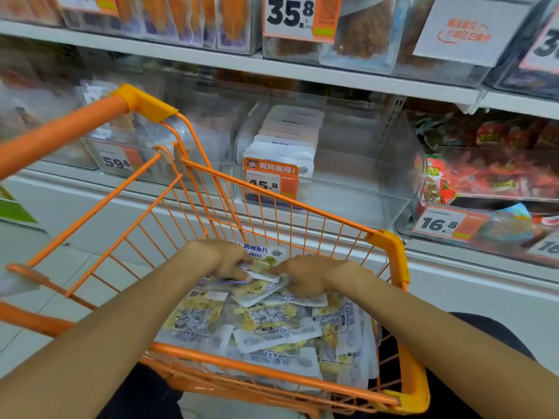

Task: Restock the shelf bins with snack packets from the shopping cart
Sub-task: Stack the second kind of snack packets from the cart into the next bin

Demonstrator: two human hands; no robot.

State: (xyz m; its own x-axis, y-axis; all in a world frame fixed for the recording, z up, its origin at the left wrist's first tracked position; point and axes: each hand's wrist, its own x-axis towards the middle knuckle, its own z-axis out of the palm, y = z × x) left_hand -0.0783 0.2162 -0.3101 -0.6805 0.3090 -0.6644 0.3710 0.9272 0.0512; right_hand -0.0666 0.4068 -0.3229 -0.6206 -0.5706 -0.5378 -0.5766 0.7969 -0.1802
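At far left, a price tag point(116, 161) reading 59.8 fronts a blurred bin point(90, 137) of pale packs, seen past the cart handle point(60, 131). The orange wire cart point(272, 213) stands tight against the shelf point(211, 189), likely so packets travel only a short way from basket to bin.

The left hand point(222, 259) reaches down into the cart, fingers curled over a small bunch of packets point(260, 285) at the top of the heap, gripping them from the left edge. Below it the loose pile point(266, 325) of white-and-yellow packets covers the cart floor, lying flat and overlapping, some face up and some turned.

Directly behind, the clear target bin point(348, 176) carries a 45.8 tag point(270, 180). It holds a single row of the same pale packets point(287, 140) standing on edge along its left side, with the right part bare, so there looks to be room for many more.

The right hand point(305, 278) meets the left over the same bunch, fingers bent and pinching its right edge; the two hands seem to be squaring the packets into a stack for one lift.

Further right, a lower bin point(484, 182) of red snacks sits above a 16.8 tag point(440, 223), apart from this job.
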